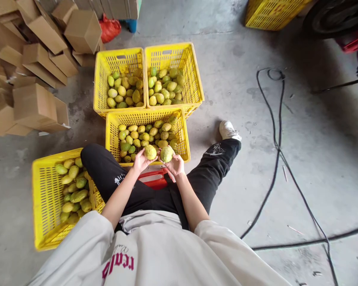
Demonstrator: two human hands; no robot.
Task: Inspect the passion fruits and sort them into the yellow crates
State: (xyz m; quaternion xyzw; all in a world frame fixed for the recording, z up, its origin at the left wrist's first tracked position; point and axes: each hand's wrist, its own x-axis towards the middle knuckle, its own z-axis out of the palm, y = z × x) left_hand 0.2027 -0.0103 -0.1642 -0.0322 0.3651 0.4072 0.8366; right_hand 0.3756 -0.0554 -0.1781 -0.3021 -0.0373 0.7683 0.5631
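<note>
Holding one fruit per hand above the near crate's (113, 131) front rim carries a drop risk: either fruit could roll off the palm and strike the concrete floor (226, 79) or the red stool (153, 178) below, bruising it. The left hand (139, 161) cups a yellow-green mango (150, 152) in partly curled fingers, thumb side up. The right hand (175, 163) cradles a greener mango (166, 154) likewise, fingers loosely wrapped, not clenched. Both fruits sit just beside each other, nearly touching.
</note>
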